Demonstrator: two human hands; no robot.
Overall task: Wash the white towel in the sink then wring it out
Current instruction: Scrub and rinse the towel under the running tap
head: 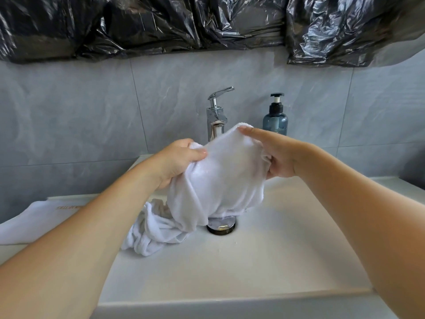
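Note:
The white towel [220, 176] hangs bunched over the white sink [264, 256], below the chrome faucet [216, 116]. My left hand [177, 162] grips its left edge, thumb pressed on the cloth. My right hand [276, 155] holds the upper right edge, index finger stretched along the top hem, the other fingers tucked behind the cloth. The towel's lower end trails crumpled on the basin floor at the left and partly covers the metal drain [222, 226]. No water stream is visible at the spout.
A blue soap pump bottle [275, 118] stands right of the faucet. Another folded white towel [30, 224] lies on the counter at the left. Black plastic sheeting [207, 24] covers the wall above the grey tiles.

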